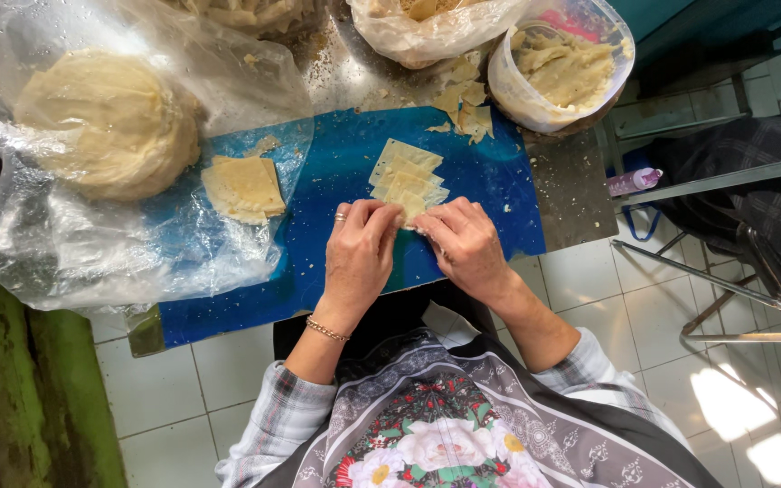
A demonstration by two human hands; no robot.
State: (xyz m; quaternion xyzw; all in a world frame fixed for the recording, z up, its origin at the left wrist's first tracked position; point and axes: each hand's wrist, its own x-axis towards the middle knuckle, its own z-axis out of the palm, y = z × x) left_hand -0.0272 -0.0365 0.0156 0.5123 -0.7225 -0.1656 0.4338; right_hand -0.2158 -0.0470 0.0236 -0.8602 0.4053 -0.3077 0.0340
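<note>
Both hands, left hand [361, 248] and right hand [465, 242], pinch one pale square dough wrapper [411, 210] at the blue cutting board's [336, 172] near edge, a fanned stack of wrappers [406, 172] just beyond, clear plastic tub [562, 63] holding filling behind, big round dough [108, 122] bagged in clear plastic at left

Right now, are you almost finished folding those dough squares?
Not nearly. Done: I can't see any finished pieces. In hand: the left hand and right hand pinch one wrapper together. Left: the fanned wrappers, a square stack, a big round dough pile in its bag, and a tub of filling.
</note>
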